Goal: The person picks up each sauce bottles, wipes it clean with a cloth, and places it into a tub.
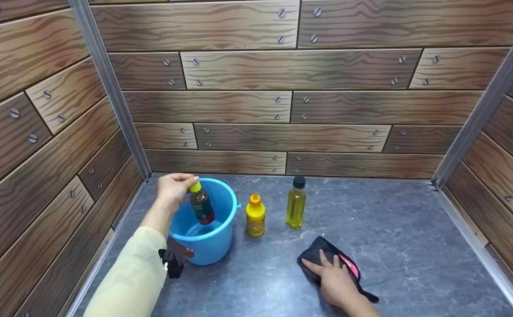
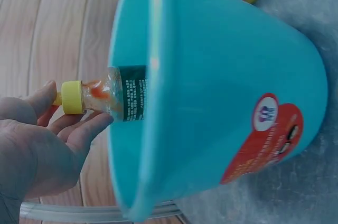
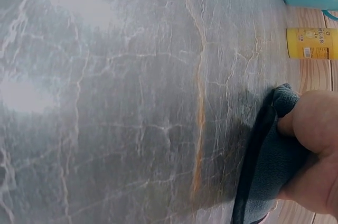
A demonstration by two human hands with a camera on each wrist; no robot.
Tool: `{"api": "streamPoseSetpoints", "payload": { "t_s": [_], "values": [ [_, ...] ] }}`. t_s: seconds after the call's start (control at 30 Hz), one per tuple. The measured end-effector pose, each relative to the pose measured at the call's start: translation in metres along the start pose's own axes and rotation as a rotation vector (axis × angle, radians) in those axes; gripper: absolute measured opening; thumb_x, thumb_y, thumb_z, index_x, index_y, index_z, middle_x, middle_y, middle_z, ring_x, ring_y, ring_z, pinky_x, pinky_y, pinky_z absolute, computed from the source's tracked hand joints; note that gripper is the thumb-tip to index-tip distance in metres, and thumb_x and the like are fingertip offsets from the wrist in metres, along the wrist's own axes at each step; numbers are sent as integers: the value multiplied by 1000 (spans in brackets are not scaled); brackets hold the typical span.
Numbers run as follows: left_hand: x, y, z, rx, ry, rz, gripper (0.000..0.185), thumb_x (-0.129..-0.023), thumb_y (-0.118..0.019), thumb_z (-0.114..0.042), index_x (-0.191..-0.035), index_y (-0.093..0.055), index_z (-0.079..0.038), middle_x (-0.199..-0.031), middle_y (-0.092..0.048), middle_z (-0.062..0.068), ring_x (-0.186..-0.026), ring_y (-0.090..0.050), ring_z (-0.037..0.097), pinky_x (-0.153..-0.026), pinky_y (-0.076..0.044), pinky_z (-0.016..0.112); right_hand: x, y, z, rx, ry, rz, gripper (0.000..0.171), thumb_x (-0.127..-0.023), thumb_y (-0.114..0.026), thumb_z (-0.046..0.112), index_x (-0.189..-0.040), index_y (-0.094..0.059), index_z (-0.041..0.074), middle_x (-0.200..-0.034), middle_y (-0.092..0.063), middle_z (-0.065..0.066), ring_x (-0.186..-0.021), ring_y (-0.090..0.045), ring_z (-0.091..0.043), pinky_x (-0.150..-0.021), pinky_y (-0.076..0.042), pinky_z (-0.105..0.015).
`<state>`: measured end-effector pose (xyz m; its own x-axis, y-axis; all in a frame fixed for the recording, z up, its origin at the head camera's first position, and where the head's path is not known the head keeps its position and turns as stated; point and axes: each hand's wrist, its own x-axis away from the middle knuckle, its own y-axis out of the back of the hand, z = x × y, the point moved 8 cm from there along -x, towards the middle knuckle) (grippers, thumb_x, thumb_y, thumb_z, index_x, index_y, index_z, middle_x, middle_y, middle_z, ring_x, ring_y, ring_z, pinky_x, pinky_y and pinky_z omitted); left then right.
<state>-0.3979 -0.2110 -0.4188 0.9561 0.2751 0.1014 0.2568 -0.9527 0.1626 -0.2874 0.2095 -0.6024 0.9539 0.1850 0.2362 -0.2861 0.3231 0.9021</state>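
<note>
Your left hand [image 1: 173,187] reaches in over the left side of the bucket [image 1: 208,251], its back toward the head camera and its fingers pointing right. The thumb and fingers pinch the yellow cap of the bottle [image 1: 201,204]. In the left wrist view your thumb lies at the end of the cap, while the fingers run beneath the cap and neck. The bottle hangs by that grip in the bucket's mouth, its base slanting right in the head view; cap, neck and part of the green label stand above the rim, the rest is below it. Your left forearm, in a pale sleeve [image 1: 126,273], slants up from the lower left, with a black wrist camera [image 1: 171,263] beside the cuff.

Your right hand [image 1: 337,281] lies palm down on the dark cloth [image 1: 320,246], fingers spread and stretched away from you toward the left. From the right wrist, your thumb presses into its side. Pink shows along the cloth's right edge, and a narrow tail sticks out near your wrist.

Farther out, the yellow bottle [image 1: 255,220] stands upright just right of the bucket, with an orange top. The oil bottle [image 1: 296,207], black-capped, stands upright right of that, beyond the cloth. All of it rests on the grey bench [image 1: 397,224], except the bottle you hold. Plank-patterned walls [image 1: 238,105] rise behind and on both sides.
</note>
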Motion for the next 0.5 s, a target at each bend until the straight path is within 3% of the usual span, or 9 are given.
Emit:
{"api": "streamPoseSetpoints", "payload": {
  "t_s": [0.2, 0.5],
  "values": [
    [-8, -11, 18, -40, 38, 40, 28, -104, -72, -15, -125, -73, 3, -134, -63, 23, -123, -62, 38, -102, -55, 55, 0, 0, -1, -11, -15, 19, 87, -87, -60, -21, -154, -58, 35, -166, -34, -28, -146, -23, -68, -113, -25, -80],
    [-15, -18, 32, -128, 76, 72, 29, -105, -70, -15, -129, -72, 1, -139, -61, 23, -130, -58, 40, -104, -53, 56, -1, -1, -1, -21, -17, 18, 89, -87, -59, -23, -154, -58, 36, -166, -34, -27, -147, -22, -67, -112, -24, -80]
  ]
}}
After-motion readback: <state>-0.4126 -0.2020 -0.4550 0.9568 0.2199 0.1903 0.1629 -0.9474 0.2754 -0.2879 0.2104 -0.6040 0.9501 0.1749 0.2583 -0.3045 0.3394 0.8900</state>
